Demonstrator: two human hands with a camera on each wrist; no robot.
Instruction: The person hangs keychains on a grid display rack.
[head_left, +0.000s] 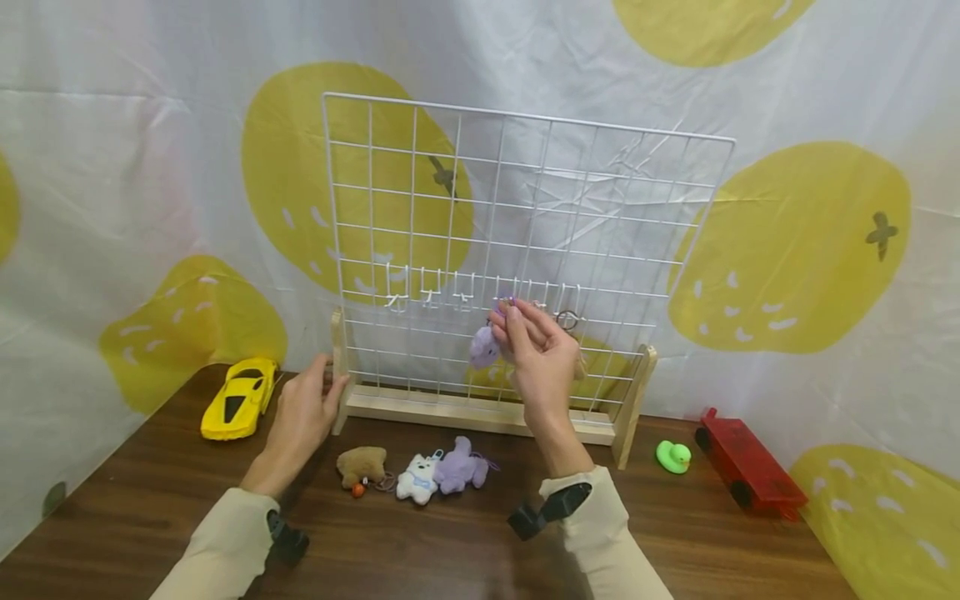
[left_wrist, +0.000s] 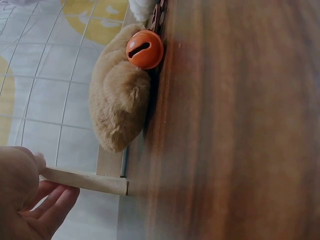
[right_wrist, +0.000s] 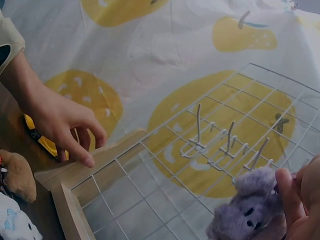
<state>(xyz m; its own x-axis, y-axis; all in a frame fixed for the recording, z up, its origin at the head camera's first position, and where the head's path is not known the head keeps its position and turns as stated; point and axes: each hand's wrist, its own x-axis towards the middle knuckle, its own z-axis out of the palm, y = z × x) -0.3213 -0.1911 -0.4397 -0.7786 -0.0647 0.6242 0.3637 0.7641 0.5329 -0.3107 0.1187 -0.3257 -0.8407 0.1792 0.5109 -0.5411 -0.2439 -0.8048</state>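
My right hand (head_left: 542,358) is raised at a white wire grid rack (head_left: 525,171), pinching a purple plush keychain (head_left: 484,347) near its top, close to the row of hooks. In the right wrist view the plush (right_wrist: 250,205) shows a small face with dark eyes; whether its ring is over a hook is hidden by the fingers. My left hand (head_left: 303,408) holds the rack's left wooden upright (left_wrist: 82,180), thumb on one side and fingers on the other. White hooks (head_left: 429,293) hang on the grid left of the plush.
Before the rack lie a brown plush (head_left: 362,465) with an orange bell (left_wrist: 145,49), a white plush (head_left: 417,479) and another purple plush (head_left: 459,467). A yellow toy car (head_left: 240,400) stands left; a green duck (head_left: 672,457) and red toy vehicle (head_left: 752,462) are right.
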